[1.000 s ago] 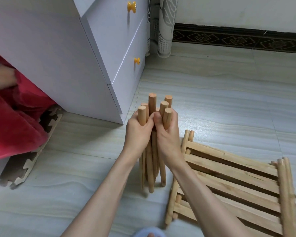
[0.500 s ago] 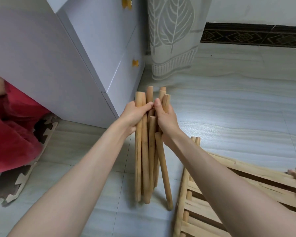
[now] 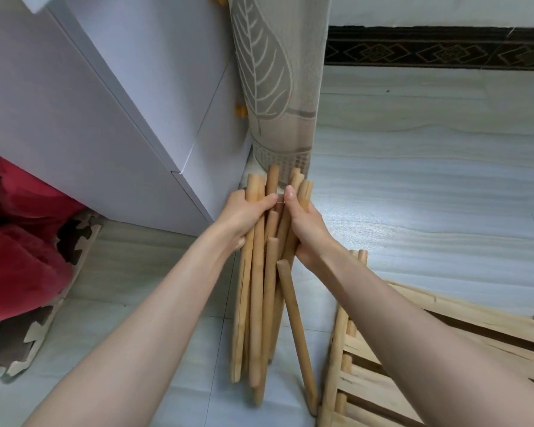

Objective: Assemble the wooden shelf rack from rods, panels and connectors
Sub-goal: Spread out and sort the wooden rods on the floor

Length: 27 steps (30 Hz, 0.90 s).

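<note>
Since a moment ago one rod has slid low, leaning toward five o'clock. Both my left hand and right hand clasp the upright rod bundle; my right is nearer the stray. Slatted panels lie at four o'clock.

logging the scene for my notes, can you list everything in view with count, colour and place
wooden rods: a bundle, exact count unclear, light tan, upright on the floor at centre
slatted panels: a stack, count unclear, light tan, flat on the floor at lower right
cabinet: one, white, upper left
curtain: one, beige with leaf pattern, top centre
red fabric: one, far left
foam mat: one, brown and cream, lower left
floor: pale grey tiles
left hand: grips the rods near their tops
right hand: grips the rods near their tops
</note>
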Available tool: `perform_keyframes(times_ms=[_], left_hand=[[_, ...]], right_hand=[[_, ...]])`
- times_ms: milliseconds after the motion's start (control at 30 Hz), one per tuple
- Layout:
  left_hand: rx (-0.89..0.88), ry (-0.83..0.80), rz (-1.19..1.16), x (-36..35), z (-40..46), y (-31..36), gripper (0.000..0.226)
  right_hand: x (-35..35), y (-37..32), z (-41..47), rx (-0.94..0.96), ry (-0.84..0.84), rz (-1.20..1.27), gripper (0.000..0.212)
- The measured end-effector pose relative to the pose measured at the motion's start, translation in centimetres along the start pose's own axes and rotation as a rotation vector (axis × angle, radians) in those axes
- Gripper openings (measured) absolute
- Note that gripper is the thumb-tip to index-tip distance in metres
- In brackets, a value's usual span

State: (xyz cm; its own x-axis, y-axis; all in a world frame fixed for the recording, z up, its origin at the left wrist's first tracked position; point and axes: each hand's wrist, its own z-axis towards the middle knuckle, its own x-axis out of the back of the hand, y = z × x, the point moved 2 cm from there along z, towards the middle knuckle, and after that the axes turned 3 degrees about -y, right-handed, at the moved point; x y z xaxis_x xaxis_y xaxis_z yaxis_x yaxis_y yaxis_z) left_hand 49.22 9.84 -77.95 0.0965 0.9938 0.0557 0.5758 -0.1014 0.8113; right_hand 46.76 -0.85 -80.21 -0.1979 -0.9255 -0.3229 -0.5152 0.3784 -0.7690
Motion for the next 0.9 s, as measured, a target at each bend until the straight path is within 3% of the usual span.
perform_keyframes(times_ms=[100, 267, 400, 500, 733, 900], left_hand=[[0.009, 0.015, 0.017, 0.2, -0.1, -1.4, 0.026], [0.0, -0.001, 0.095, 0.5, -0.1, -3.7, 0.008], [0.058, -0.05, 0.175, 0.5, 0.1, -5.4, 0.011], [0.093, -0.091, 0.195, 0.2, 0.1, -6.1, 0.009], [0.156, -0.126, 0.256, -0.3, 0.2, -6.4, 0.017], [0.082, -0.102, 0.322, -0.3, 0.0, -5.3, 0.022]], right_hand=[[0.3, 1.1, -0.2, -0.036, -0.013, 0.001, 0.034], [0.8, 3.3, -0.3, -0.113, -0.013, 0.03, 0.031], [1.4, 5.3, -0.4, -0.205, 0.037, 0.02, 0.036], [2.4, 5.8, -0.3, -0.225, 0.083, -0.051, 0.026], [3.4, 4.6, 0.7, -0.214, 0.149, -0.21, 0.019], [3.0, 2.6, 1.1, -0.116, 0.151, -0.302, 0.024]])
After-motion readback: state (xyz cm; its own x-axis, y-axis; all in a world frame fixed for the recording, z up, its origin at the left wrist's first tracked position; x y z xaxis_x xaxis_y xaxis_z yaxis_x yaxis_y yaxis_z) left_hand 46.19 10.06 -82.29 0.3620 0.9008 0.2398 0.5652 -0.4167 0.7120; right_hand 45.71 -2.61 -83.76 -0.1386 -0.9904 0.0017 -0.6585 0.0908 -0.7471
